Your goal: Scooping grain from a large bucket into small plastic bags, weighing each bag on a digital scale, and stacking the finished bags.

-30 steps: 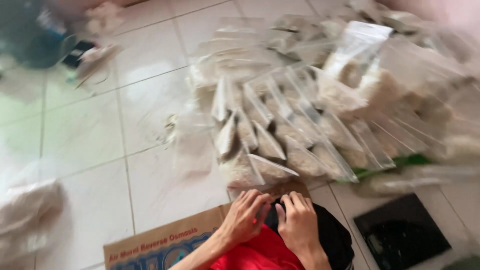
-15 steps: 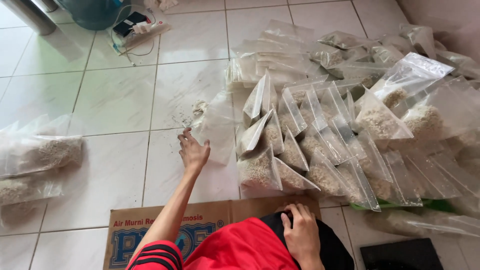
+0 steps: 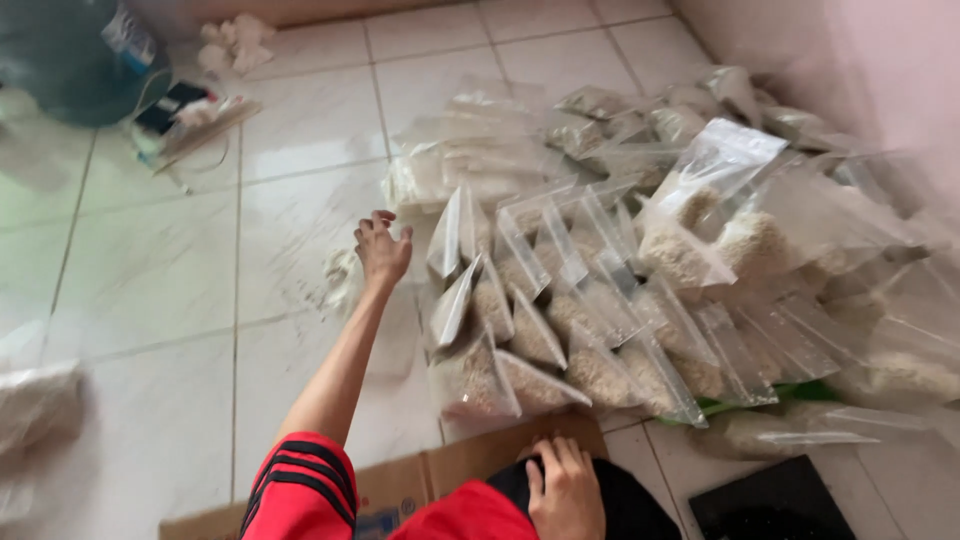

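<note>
**Op:** Head view, looking down at the tiled floor point(image 3: 150, 290). I see the left hand point(image 3: 382, 248) stretched far out, fingers spread and loose, gripping nothing. It hovers over a near-flat clear bag point(image 3: 345, 280) with a little pale grain in it, lying on the tile just left of the heap.

**Desk:** And the other hand?

**Op:** Right hand point(image 3: 566, 490) lies flat on the dark-clothed knee point(image 3: 625, 505) at the bottom edge, fingers relaxed, nothing in it.

**Desk:** Where is the heap?

**Op:** The pile of filled clear bags point(image 3: 560, 320) runs from the middle of the floor to the pink wall point(image 3: 860, 70) at right, the bags leaning on one another. Its left edge sits just beside the outstretched hand.

**Desk:** Room to move?

**Op:** Bare tile to the left of the arm. A cardboard sheet point(image 3: 440, 475) lies along the bottom edge, a black slab point(image 3: 775, 500) in the lower right corner. A blue-green water jug point(image 3: 75, 60) stands in the far left corner, well apart, with small clutter point(image 3: 190, 115) just beside it. Another filled bag point(image 3: 35, 405) lies at the left edge.
</note>
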